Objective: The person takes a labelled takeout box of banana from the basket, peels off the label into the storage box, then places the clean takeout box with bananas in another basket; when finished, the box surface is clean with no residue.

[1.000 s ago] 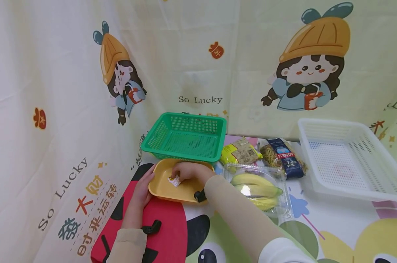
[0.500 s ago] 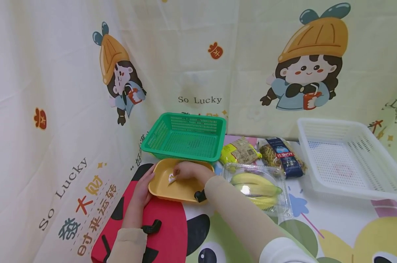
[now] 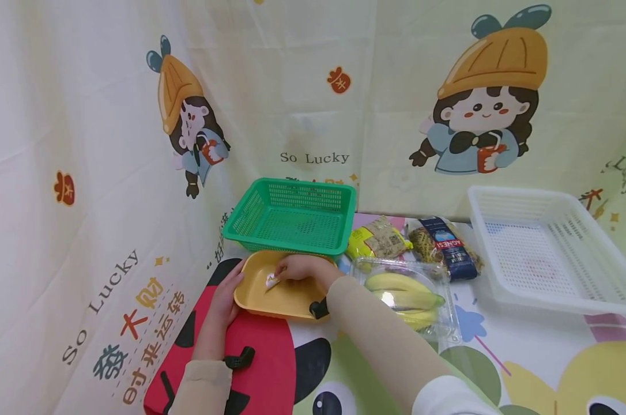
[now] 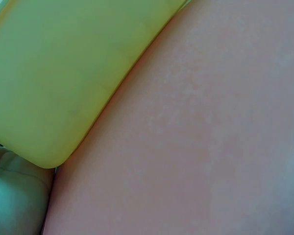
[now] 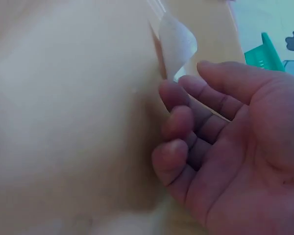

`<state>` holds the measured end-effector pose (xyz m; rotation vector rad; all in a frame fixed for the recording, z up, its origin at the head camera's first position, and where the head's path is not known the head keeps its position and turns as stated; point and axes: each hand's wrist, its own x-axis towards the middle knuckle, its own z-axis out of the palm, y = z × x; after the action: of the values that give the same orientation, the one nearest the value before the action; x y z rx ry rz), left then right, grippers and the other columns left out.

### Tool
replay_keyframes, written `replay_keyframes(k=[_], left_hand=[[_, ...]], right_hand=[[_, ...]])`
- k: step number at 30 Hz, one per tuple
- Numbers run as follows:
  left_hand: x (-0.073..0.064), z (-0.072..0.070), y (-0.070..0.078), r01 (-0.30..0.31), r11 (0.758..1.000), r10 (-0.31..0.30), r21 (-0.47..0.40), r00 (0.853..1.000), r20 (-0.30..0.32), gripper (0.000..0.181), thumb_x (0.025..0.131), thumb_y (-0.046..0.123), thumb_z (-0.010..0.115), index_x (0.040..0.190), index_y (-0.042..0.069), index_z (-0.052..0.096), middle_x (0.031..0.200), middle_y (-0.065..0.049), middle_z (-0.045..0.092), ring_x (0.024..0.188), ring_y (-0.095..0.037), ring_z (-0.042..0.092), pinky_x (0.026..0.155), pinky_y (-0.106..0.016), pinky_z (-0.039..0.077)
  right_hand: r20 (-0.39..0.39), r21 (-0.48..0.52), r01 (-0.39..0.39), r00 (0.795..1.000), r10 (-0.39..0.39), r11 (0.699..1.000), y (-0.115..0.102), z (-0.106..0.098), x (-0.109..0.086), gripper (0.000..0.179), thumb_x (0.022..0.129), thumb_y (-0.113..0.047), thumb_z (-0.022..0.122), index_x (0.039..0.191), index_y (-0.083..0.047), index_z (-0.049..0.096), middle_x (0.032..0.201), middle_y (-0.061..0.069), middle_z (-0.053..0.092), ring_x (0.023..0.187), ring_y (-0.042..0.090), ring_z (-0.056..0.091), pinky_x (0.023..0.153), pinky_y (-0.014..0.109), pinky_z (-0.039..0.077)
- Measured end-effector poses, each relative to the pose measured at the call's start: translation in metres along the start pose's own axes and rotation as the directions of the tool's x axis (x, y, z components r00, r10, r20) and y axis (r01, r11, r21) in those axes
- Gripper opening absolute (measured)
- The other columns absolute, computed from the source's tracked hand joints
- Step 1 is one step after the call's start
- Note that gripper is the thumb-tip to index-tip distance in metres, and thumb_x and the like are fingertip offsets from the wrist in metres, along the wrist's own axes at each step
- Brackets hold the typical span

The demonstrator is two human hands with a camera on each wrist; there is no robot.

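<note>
My right hand reaches inside a yellow plastic basin. Its fingers are curled, and thumb and forefinger pinch the edge of a small white label at the basin's floor. In the right wrist view, the label curls up from the surface at the fingertips. At the basin's left end, my left hand lies with its fingers straight along the outer wall, fingertips at the rim. The left wrist view shows the basin's outer wall and part of the left palm beside its corner.
A green basket stands just behind the basin. To the right lie bananas in a clear box, a yellow-labelled bag and an Agnesi pasta bag. Farther right is a white basket. Printed curtains hang behind and at left.
The label's printed face lay in view earlier; now the label is bent up, its pale underside showing. The right hand has shifted slightly to the right. The left hand and basin have stayed put.
</note>
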<state>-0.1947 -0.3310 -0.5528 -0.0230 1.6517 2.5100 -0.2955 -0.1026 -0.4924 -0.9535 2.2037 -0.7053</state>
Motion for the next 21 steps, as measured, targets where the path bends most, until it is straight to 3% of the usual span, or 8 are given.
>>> replay_keyframes(k=[7, 12, 17, 21], left_hand=[[0.002, 0.002, -0.002, 0.007, 1.0, -0.007, 0.02, 1.0, 0.004, 0.054, 0.108, 0.027, 0.036, 0.159, 0.02, 0.02, 0.165, -0.006, 0.018, 0.148, -0.024, 0.027, 0.108, -0.024, 0.043], [0.002, 0.002, -0.002, 0.006, 1.0, -0.006, 0.01, 1.0, -0.017, 0.054, 0.109, 0.027, 0.035, 0.159, 0.019, 0.02, 0.165, -0.004, 0.019, 0.145, -0.019, 0.031, 0.108, -0.023, 0.043], [0.001, 0.002, -0.001, -0.004, 1.0, 0.004, 0.006, 0.999, -0.034, 0.056, 0.108, 0.031, 0.035, 0.16, 0.019, 0.017, 0.166, -0.003, 0.015, 0.149, -0.02, 0.025, 0.11, -0.022, 0.041], [-0.001, 0.002, 0.002, 0.01, 0.999, -0.006, 0.044, 0.996, -0.088, 0.054, 0.108, 0.032, 0.035, 0.159, 0.02, 0.019, 0.166, -0.001, 0.015, 0.147, -0.017, 0.027, 0.105, -0.018, 0.044]], right_hand=[[0.067, 0.057, 0.032, 0.997, -0.036, 0.998, -0.003, -0.011, -0.02, 0.032, 0.102, -0.025, 0.052, 0.129, -0.01, 0.061, 0.104, 0.01, 0.067, 0.078, 0.018, 0.062, 0.071, 0.029, 0.053], [0.096, 0.111, 0.029, 0.995, -0.04, 0.993, 0.001, -0.026, -0.045, 0.04, 0.102, -0.028, 0.051, 0.136, -0.008, 0.056, 0.115, 0.015, 0.069, 0.089, 0.028, 0.07, 0.082, 0.039, 0.057], [0.088, 0.175, 0.01, 0.996, -0.025, 0.985, 0.009, -0.039, -0.073, 0.039, 0.102, -0.03, 0.053, 0.136, -0.013, 0.057, 0.118, 0.016, 0.068, 0.095, 0.031, 0.07, 0.083, 0.04, 0.058], [0.048, 0.218, 0.0, 0.999, -0.011, 0.976, 0.015, -0.049, -0.097, 0.036, 0.1, -0.034, 0.056, 0.134, -0.022, 0.059, 0.119, 0.016, 0.066, 0.091, 0.026, 0.069, 0.083, 0.042, 0.058]])
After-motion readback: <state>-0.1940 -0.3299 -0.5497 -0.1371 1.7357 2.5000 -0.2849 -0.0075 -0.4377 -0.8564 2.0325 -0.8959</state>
